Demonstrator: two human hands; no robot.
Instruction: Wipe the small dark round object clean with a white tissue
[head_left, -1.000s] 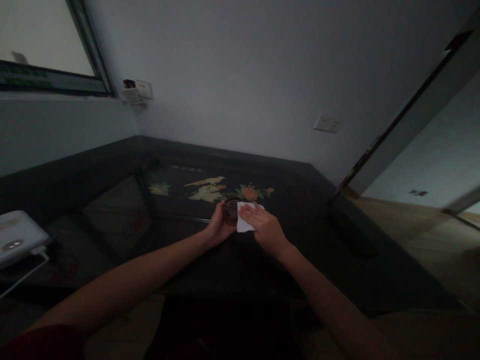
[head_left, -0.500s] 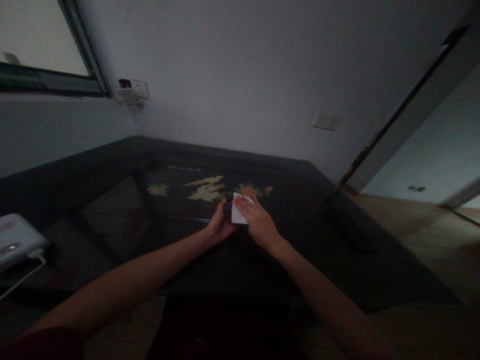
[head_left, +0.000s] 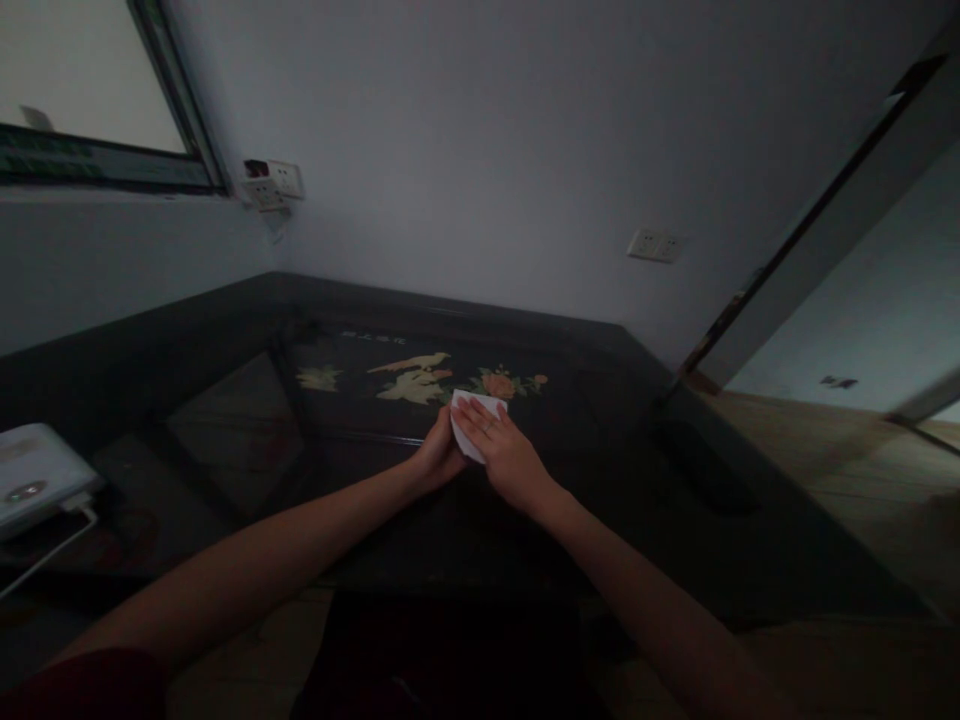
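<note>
White, squarish thin sheet (head_left: pixel 466 444) lies under the flattened grip of the right hand (head_left: pixel 513 458), above the glossy black table (head_left: pixel 465 545), the left hand (head_left: pixel 436 452) curving alongside, probably for counter-support; whether either pinches anything cannot be told.

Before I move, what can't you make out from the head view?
Head view, beneath the white cloth: hidden by cloth and right hand.
Head view, left hand's grip: behind the cloth.
Head view, white device: cut by left edge.
Head view, tabletop lettering: too small, blurred.
</note>
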